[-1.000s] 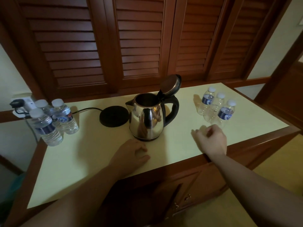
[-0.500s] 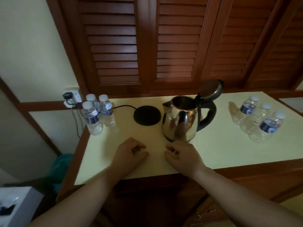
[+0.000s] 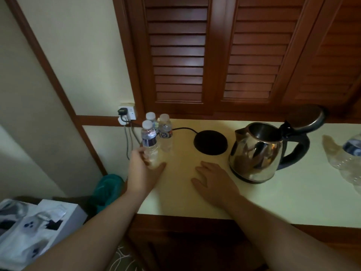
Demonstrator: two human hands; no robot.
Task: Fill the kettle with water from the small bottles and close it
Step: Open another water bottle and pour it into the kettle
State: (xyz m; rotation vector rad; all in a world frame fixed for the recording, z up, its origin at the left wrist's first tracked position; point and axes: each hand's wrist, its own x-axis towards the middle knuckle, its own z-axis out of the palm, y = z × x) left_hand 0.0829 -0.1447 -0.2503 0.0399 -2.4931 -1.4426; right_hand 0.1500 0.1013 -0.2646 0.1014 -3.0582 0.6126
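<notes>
Three small bottles stand bunched at the tabletop's (image 3: 273,200) back-left corner, all capped and upright. The left hand (image 3: 143,173) has its fingers (image 3: 146,160) wrapped round the lower body of the front bottle (image 3: 149,142), thumb lying along the tabletop at its base — bottle still standing on the surface. The two other bottles (image 3: 165,133) sit just behind and beside it, touching or nearly so; can't tell which. The right hand (image 3: 213,182) lies flat on the tabletop, palm down, fingers released and spread, holding nothing, near the kettle's base but apart from it. The kettle (image 3: 256,151) — shiny steel with a black handle (image 3: 298,147) — stands right of centre, off its stand, spout pointing left, lid (image 3: 304,119) hinged fully up behind the handle, mouth open. Inside looks dark; water level not readable. The round black stand (image 3: 211,141) sits between the bottle group and the kettle, just beside the kettle, its cable (image 3: 183,129) running left behind the bottles to a wall socket (image 3: 127,114) with a plug in it. Another clear bottle (image 3: 349,153) shows at the right edge, partly cut off by the frame. Dark wooden louvred doors (image 3: 214,55) rise behind the tabletop. Lower left, off the tabletop: a white printed box (image 3: 35,229) and something teal (image 3: 106,189) on the floor, too blurred to identify.
</notes>
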